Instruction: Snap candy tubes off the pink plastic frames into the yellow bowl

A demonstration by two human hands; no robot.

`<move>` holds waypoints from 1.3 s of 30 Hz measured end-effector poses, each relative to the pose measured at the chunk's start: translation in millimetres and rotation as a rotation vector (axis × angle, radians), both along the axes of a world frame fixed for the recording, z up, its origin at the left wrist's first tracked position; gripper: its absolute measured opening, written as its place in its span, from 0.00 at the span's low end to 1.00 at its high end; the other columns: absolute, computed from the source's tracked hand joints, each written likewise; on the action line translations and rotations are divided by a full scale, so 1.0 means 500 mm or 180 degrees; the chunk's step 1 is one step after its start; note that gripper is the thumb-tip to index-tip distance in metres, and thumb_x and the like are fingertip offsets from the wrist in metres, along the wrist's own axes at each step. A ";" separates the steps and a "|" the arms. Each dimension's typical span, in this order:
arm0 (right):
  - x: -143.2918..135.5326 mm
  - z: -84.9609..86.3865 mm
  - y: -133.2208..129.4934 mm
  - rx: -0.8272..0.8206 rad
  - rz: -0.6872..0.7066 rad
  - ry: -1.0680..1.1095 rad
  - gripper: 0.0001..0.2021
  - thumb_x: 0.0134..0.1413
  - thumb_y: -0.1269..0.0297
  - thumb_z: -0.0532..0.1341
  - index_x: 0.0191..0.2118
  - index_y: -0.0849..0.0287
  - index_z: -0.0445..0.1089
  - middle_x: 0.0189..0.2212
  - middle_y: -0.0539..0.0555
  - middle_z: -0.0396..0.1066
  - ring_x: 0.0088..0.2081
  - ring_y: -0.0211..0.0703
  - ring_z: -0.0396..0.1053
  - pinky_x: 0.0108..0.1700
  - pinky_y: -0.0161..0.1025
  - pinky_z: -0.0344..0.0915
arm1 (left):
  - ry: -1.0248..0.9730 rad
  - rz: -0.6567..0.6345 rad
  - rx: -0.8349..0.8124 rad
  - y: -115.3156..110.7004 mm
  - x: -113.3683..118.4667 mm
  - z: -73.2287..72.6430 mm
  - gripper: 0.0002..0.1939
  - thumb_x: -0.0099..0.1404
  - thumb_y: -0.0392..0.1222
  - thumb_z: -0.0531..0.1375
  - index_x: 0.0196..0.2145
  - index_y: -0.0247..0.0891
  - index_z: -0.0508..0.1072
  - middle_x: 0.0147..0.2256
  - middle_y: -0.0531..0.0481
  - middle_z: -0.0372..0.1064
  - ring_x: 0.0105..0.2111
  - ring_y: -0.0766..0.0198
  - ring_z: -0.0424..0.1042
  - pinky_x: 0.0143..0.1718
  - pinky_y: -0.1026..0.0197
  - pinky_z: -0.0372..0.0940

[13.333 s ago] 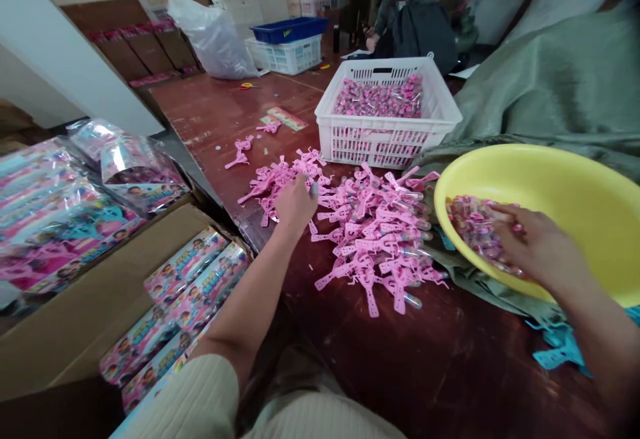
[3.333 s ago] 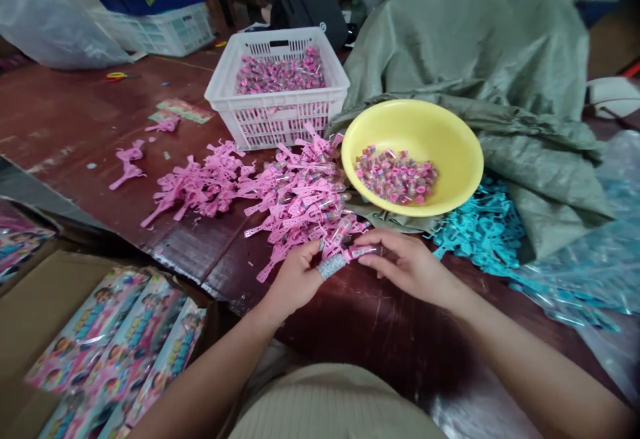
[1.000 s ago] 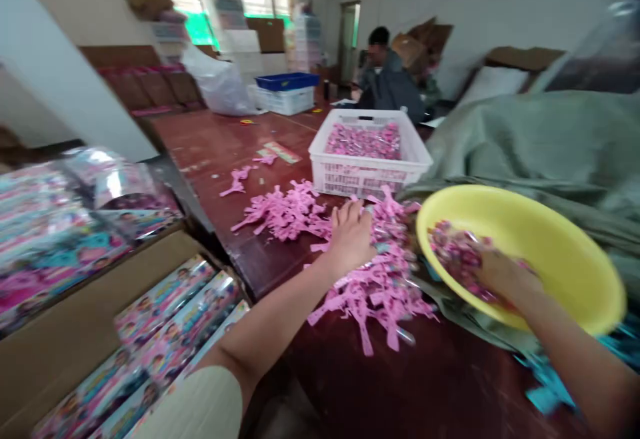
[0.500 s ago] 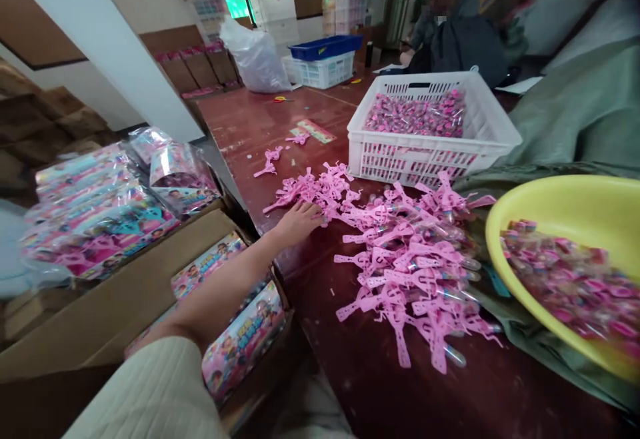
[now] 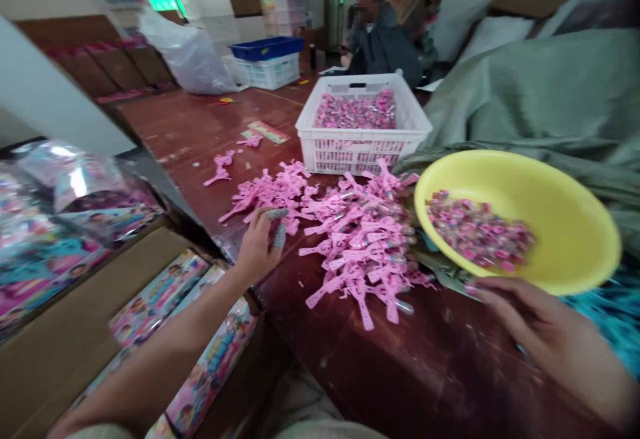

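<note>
My left hand [image 5: 260, 242] is at the near edge of a loose heap of pink plastic pieces [image 5: 275, 189]. Grey wrapping covers some of its fingertips; thumb and fingers are apart, with nothing visible between them. To its right lies a bigger pile of pink paddle-shaped pieces with clear tubes [image 5: 360, 246]. My right hand [image 5: 550, 336], somewhat blurred, hovers over the table just below the rim of the yellow basin [image 5: 570, 226]. Its fingers stretch leftward, and I see no object in them. Small pink wrapped items [image 5: 480, 232] fill part of the basin.
A white crate [image 5: 363, 142] of pink packed items stands behind the piles. At left, an open carton [image 5: 145, 246] holds printed boxes [image 5: 215, 359]. Blue strands [image 5: 607, 312] lie at right, beside green cloth [image 5: 525, 92]. A person [image 5: 385, 39] sits across the table.
My left hand has drawn back from the loose pink heap, its fingers now lifted. My right hand has come into view at the lower right. The view has turned rightward.
</note>
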State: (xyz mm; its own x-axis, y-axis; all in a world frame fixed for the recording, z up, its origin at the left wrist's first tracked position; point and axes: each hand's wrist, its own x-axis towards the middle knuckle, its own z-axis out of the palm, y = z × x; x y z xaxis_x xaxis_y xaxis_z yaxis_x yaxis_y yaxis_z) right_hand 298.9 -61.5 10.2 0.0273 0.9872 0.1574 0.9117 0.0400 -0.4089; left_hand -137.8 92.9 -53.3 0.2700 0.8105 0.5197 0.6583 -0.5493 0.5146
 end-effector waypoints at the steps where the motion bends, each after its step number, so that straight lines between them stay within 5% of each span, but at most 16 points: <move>1: -0.029 0.012 -0.002 -0.0133 0.0203 0.0210 0.11 0.63 0.49 0.59 0.45 0.46 0.73 0.42 0.54 0.78 0.40 0.44 0.77 0.42 0.40 0.74 | -0.0381 -0.0095 -0.0250 -0.021 0.023 0.015 0.19 0.70 0.37 0.55 0.57 0.36 0.65 0.48 0.40 0.67 0.48 0.58 0.70 0.53 0.55 0.67; 5: -0.126 0.040 -0.004 -0.0319 0.0866 0.1118 0.10 0.66 0.61 0.58 0.46 0.53 0.75 0.40 0.53 0.77 0.40 0.38 0.75 0.43 0.35 0.72 | -0.1598 -0.0586 -0.1640 -0.108 0.138 0.055 0.33 0.63 0.42 0.66 0.62 0.38 0.61 0.46 0.45 0.73 0.43 0.62 0.74 0.48 0.60 0.68; 8: -0.146 0.035 -0.011 -0.0307 0.1037 0.1713 0.11 0.64 0.63 0.60 0.49 0.53 0.75 0.41 0.55 0.75 0.40 0.37 0.73 0.41 0.34 0.73 | -0.2294 -0.0659 -0.2711 -0.166 0.222 0.061 0.27 0.54 0.43 0.72 0.50 0.36 0.71 0.43 0.46 0.75 0.43 0.60 0.75 0.47 0.61 0.69; 11: -0.144 0.016 -0.027 -0.0461 0.0721 0.2219 0.14 0.61 0.63 0.63 0.53 0.52 0.74 0.46 0.56 0.72 0.37 0.35 0.72 0.31 0.30 0.73 | -0.2529 -0.0971 -0.3478 -0.206 0.276 0.056 0.19 0.54 0.43 0.72 0.41 0.35 0.74 0.39 0.48 0.76 0.39 0.61 0.74 0.45 0.60 0.69; 14: -0.153 -0.013 -0.041 -0.0470 0.0208 0.2704 0.16 0.61 0.61 0.63 0.55 0.51 0.71 0.49 0.55 0.70 0.38 0.35 0.71 0.29 0.31 0.74 | -0.2265 -0.1515 -0.3560 -0.224 0.299 0.053 0.18 0.60 0.39 0.68 0.48 0.38 0.74 0.47 0.47 0.74 0.48 0.60 0.73 0.54 0.57 0.66; 17: -0.176 -0.044 -0.051 -0.0223 -0.0079 0.2835 0.17 0.64 0.60 0.61 0.57 0.50 0.67 0.49 0.54 0.71 0.41 0.37 0.72 0.38 0.36 0.77 | -0.2215 -0.1925 -0.3537 -0.229 0.312 0.052 0.28 0.61 0.36 0.68 0.58 0.41 0.68 0.55 0.45 0.69 0.54 0.59 0.69 0.59 0.56 0.63; 20: -0.195 -0.067 -0.065 0.0092 -0.0168 0.2386 0.17 0.64 0.62 0.61 0.57 0.50 0.67 0.48 0.54 0.71 0.47 0.39 0.72 0.48 0.38 0.75 | -0.2485 -0.1711 -0.3936 -0.231 0.326 0.050 0.34 0.56 0.37 0.72 0.58 0.40 0.67 0.48 0.45 0.73 0.47 0.59 0.73 0.51 0.58 0.67; 23: -0.200 -0.077 -0.083 0.0366 -0.0243 0.2233 0.17 0.63 0.65 0.62 0.56 0.50 0.68 0.46 0.53 0.71 0.42 0.36 0.73 0.43 0.34 0.74 | -0.2828 -0.1521 -0.4347 -0.236 0.336 0.049 0.23 0.56 0.41 0.72 0.48 0.35 0.75 0.40 0.47 0.74 0.41 0.63 0.73 0.42 0.64 0.66; 27: -0.169 -0.060 -0.100 0.0349 0.0002 0.1998 0.16 0.63 0.66 0.61 0.55 0.51 0.69 0.46 0.54 0.73 0.44 0.38 0.74 0.48 0.37 0.73 | -0.2691 -0.1651 -0.4946 -0.243 0.332 0.050 0.20 0.59 0.49 0.70 0.46 0.37 0.77 0.28 0.53 0.67 0.23 0.74 0.60 0.23 0.69 0.49; 29: -0.142 -0.040 -0.101 0.0162 0.0188 0.1774 0.16 0.64 0.65 0.61 0.56 0.52 0.68 0.46 0.54 0.74 0.47 0.38 0.74 0.51 0.38 0.72 | -0.2363 -0.1703 -0.4857 -0.241 0.325 0.054 0.19 0.61 0.52 0.67 0.45 0.37 0.78 0.26 0.55 0.64 0.22 0.74 0.54 0.23 0.69 0.46; 34: -0.095 0.010 -0.084 -0.0129 0.0836 0.1339 0.13 0.62 0.64 0.64 0.52 0.54 0.68 0.45 0.51 0.75 0.45 0.33 0.74 0.48 0.29 0.71 | -0.1149 -0.2265 -0.3638 -0.221 0.318 0.077 0.10 0.68 0.41 0.59 0.38 0.36 0.80 0.33 0.50 0.72 0.35 0.67 0.69 0.39 0.65 0.61; 39: -0.096 0.023 -0.067 -0.0061 0.1229 0.1072 0.13 0.63 0.65 0.62 0.52 0.55 0.69 0.46 0.49 0.77 0.48 0.30 0.74 0.52 0.26 0.68 | -0.0410 -0.2284 -0.2438 -0.221 0.319 0.087 0.11 0.65 0.30 0.55 0.33 0.33 0.77 0.31 0.50 0.70 0.32 0.66 0.68 0.34 0.64 0.60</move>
State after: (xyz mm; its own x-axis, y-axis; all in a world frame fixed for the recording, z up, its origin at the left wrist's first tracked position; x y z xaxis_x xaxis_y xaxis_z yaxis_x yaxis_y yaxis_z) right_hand 250.8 -95.1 21.5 -0.2938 0.9379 0.1843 0.6495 0.3373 -0.6814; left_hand 21.8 -17.4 -9.7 0.7950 0.6065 -0.0040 0.2237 -0.2872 0.9314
